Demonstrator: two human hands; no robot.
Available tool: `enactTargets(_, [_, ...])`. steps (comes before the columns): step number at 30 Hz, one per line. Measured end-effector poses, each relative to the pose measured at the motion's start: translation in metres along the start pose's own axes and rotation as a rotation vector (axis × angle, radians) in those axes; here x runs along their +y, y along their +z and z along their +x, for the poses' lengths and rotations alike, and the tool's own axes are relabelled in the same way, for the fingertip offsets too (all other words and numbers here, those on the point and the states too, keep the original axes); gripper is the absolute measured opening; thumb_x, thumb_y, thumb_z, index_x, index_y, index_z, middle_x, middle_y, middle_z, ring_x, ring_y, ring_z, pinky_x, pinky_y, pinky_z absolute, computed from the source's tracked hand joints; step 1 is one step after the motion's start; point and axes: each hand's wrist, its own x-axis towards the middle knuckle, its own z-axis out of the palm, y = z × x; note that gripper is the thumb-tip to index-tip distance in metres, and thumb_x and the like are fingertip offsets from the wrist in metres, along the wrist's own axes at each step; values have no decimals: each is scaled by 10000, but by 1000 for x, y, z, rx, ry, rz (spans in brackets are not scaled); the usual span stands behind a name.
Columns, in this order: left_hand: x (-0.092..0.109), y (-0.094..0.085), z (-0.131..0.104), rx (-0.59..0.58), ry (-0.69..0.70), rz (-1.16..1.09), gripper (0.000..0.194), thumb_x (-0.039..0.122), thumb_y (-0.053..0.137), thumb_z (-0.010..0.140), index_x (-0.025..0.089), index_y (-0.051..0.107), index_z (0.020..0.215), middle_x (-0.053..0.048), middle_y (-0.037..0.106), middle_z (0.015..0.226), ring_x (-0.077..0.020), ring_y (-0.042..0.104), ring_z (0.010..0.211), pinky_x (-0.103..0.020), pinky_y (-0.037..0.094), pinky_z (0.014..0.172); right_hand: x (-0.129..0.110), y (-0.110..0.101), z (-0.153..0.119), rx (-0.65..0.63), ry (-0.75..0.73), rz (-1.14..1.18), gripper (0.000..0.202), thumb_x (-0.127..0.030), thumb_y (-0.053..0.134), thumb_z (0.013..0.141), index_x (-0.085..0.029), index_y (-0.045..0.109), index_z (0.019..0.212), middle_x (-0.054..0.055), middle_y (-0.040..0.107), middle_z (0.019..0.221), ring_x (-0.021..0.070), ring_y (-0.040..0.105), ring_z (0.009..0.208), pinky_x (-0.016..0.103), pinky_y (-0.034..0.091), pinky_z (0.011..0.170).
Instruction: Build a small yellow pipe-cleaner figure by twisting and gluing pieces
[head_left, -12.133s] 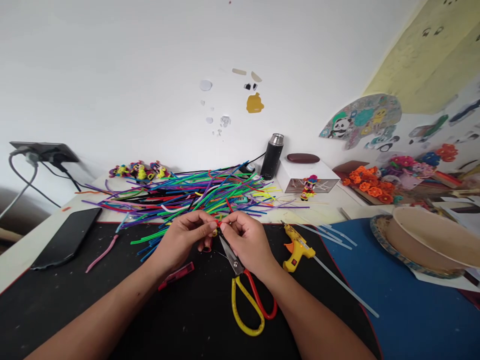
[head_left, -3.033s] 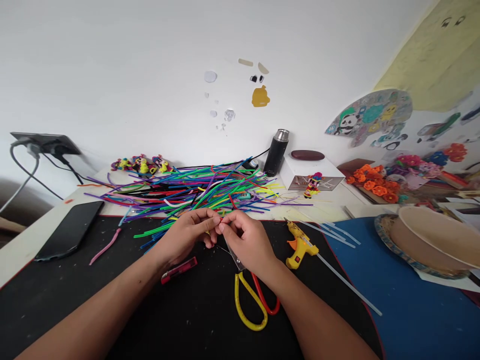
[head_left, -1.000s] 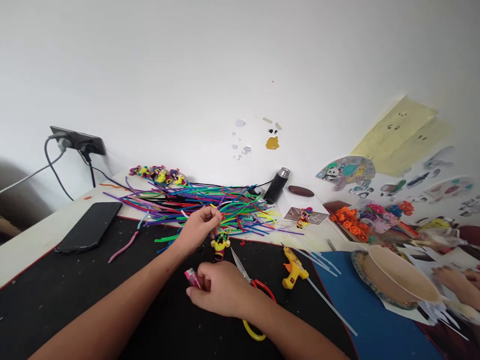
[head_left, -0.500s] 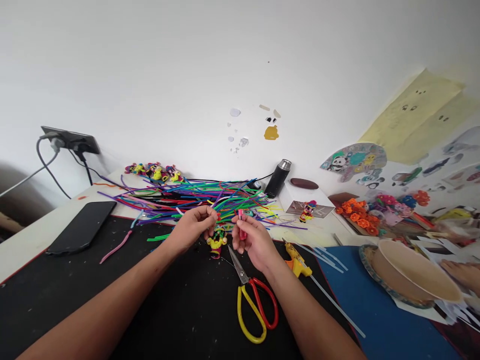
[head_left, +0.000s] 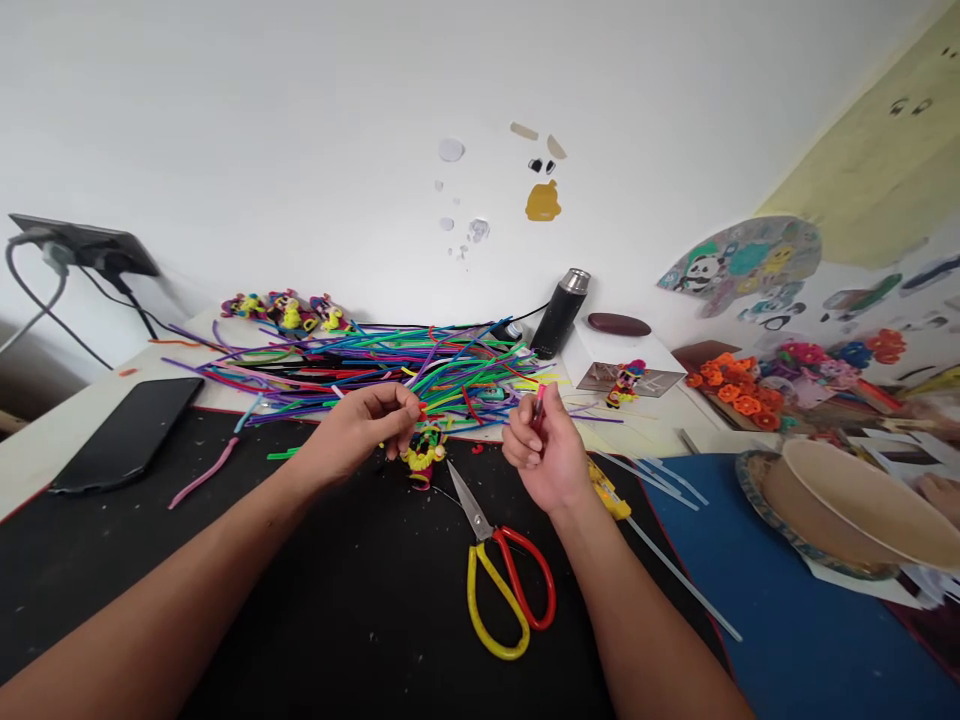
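My left hand [head_left: 375, 430] is closed in a pinch, a small red piece [head_left: 423, 410] showing at its fingertips. Just below those fingertips stands a small doll of fuzzy pipe cleaners [head_left: 421, 462], yellow with a magenta base; whether the hand touches it I cannot tell. Raised to the right, my right hand [head_left: 551, 455] is wrapped round a small pink-red tube [head_left: 540, 400], mostly hidden by the fingers. Scissors [head_left: 484, 540] with one yellow and one red handle lie partly spread between my forearms on the black mat [head_left: 337, 600].
Loose pipe cleaners [head_left: 360, 370] spread along the wall. A phone [head_left: 127, 435] lies left. At the right are a yellow glue gun [head_left: 609, 492], glue sticks [head_left: 682, 580], a black flask [head_left: 561, 315], a white box [head_left: 622, 350] and a large bowl [head_left: 847, 510]. Finished dolls [head_left: 289, 312] sit behind.
My right hand has moved right, away from the left hand and doll, taking the red tube along. The left hand keeps its pinch beside the doll. The camera view has shifted.
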Motion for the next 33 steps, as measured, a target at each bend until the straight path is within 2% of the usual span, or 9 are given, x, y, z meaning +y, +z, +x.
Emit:
enactTargets(4, [2, 0, -1, -14, 4, 23, 339, 492, 779, 875, 190, 636, 820, 35, 644, 599, -98, 534, 479, -206, 431, 472, 12, 5, -3, -49, 39, -91, 588, -721, 738, 845, -206, 520, 663, -108, 301, 476, 54, 163, 397, 216, 116, 404])
enactTargets(7, [4, 1, -2, -16, 5, 19, 354, 504, 791, 859, 186, 639, 826, 37, 632, 592, -97, 528, 474, -206, 428, 464, 27, 8, -4, -62, 45, -275, 609, -725, 740, 839, -206, 492, 639, -109, 296, 480, 53, 179, 402, 230, 95, 415])
enactTargets(9, [6, 2, -2, -20, 6, 15, 367, 519, 790, 855, 185, 638, 838, 38, 628, 593, -98, 529, 479, -206, 433, 467, 36, 10, -6, -79, 56, -416, 619, -711, 765, 824, -210, 459, 627, -102, 318, 501, 55, 210, 418, 238, 118, 424])
enactTargets(12, [8, 3, -4, -31, 6, 28, 378, 531, 781, 858, 186, 630, 846, 36, 628, 599, -101, 532, 491, -206, 442, 474, 44, 10, -9, -138, 66, -545, 614, -734, 700, 866, -218, 448, 651, -89, 316, 553, 76, 224, 475, 251, 160, 456])
enactTargets(17, [16, 6, -7, -49, -1, 74, 386, 540, 777, 841, 187, 623, 828, 37, 616, 599, -102, 530, 489, -207, 444, 468, 45, 10, -14, -174, -5, -753, 625, -775, 611, 899, -230, 410, 670, -63, 297, 629, 114, 242, 565, 280, 187, 524])
enactTargets(24, [18, 8, -8, -100, -20, 98, 348, 497, 774, 842, 186, 622, 811, 35, 603, 587, -106, 537, 498, -203, 454, 466, 49, 12, -15, -139, -134, -1066, 522, -569, 557, 1014, -208, 452, 653, -48, 355, 617, 126, 305, 599, 293, 217, 565])
enactTargets(28, [17, 9, -9, -129, -29, 129, 339, 493, 759, 861, 178, 639, 824, 22, 624, 612, -108, 551, 513, -199, 456, 469, 49, 14, -16, -110, -155, -1093, 465, -490, 573, 1008, -206, 479, 653, -55, 381, 591, 117, 309, 566, 290, 215, 541])
enactTargets(33, [18, 11, -10, -179, -41, 160, 328, 494, 739, 880, 181, 650, 843, 14, 646, 645, -116, 576, 542, -198, 466, 481, 48, 17, -18, -80, -140, -1161, 447, -469, 578, 981, -207, 464, 637, -53, 385, 576, 114, 320, 552, 285, 213, 518])
